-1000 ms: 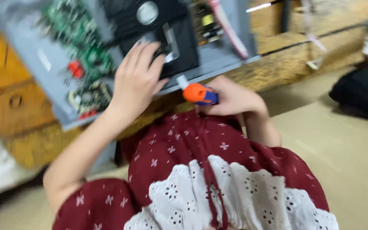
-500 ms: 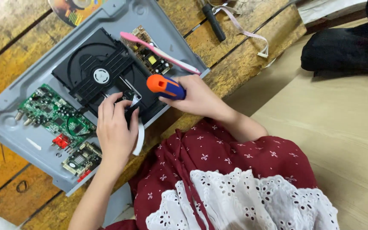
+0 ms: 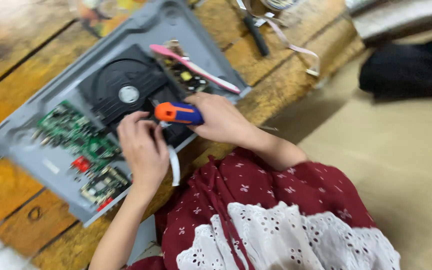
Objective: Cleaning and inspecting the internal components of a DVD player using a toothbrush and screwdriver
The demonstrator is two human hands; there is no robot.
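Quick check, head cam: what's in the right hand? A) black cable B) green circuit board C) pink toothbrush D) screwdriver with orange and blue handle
D: the right hand is closed around a screwdriver with an orange and blue handle, held over the black disc drive; the pink toothbrush lies untouched on the grey case.

Head camera, looking steeply down, close above wooden table (image 3: 21,45).

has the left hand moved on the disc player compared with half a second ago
No. The left hand still rests at the black disc drive's near edge, beside the green circuit board.
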